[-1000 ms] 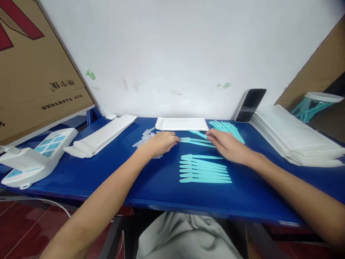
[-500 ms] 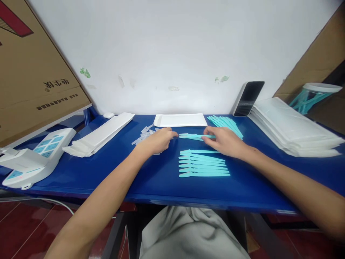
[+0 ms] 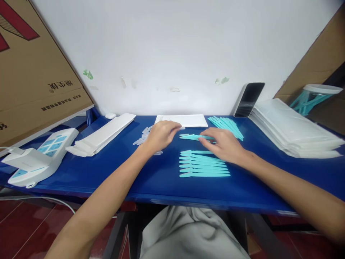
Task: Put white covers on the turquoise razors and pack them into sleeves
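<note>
Blue bench, left grip and right grip over it, teal stick in the right.
Stack of white packets at right side of bench. Row of teal sticks lies nearer the wearer than the held one, roughly parallel; fanned pile sits beyond the right grip. Right grip narrow: thumb and fingers pinch the stick toward its right part, left end sticks out free, pointing below left fingertips. Another stick end shows right beside it; can't tell how many are in the pinch. Left grip narrow too, just apart from the stick. Heap of clear pieces beside it, partly hidden. Small clear piece at left fingertips; can't tell if held.
</note>
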